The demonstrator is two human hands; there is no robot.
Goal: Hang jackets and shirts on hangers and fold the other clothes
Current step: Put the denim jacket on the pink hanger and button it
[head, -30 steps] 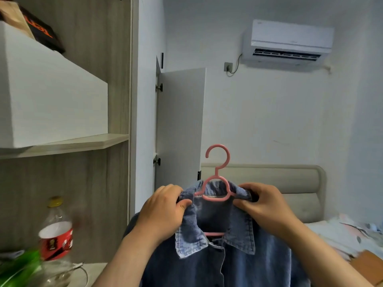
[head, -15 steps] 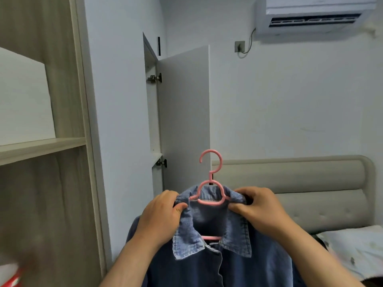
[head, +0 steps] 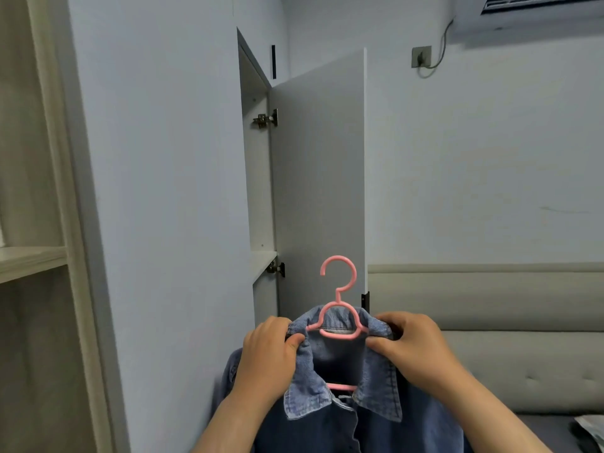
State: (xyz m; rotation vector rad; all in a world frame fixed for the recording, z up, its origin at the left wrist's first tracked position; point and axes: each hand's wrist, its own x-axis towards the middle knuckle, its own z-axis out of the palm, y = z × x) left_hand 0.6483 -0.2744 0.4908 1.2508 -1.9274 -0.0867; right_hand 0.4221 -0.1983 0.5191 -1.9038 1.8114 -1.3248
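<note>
A blue denim shirt [head: 330,423] hangs on a pink plastic hanger [head: 338,302], whose hook points up in front of me. My left hand [head: 268,358] grips the shirt at the left of the collar, thumb on top. My right hand [head: 413,348] grips the right shoulder next to the collar. The collar lies folded down; the hanger's lower bar shows pink through the neck opening. The shirt's lower part runs out of view.
A white wardrobe door [head: 318,191] stands open straight ahead, its opening [head: 258,178] just left of it. A wooden shelf unit [head: 32,259] is at the far left. A padded beige headboard [head: 490,322] fills the right, under a wall air conditioner [head: 542,1].
The view has swung right and drawn closer to the open wardrobe door; the bottle and shelf box have left the frame. Both hands keep the same hold on the shirt.
</note>
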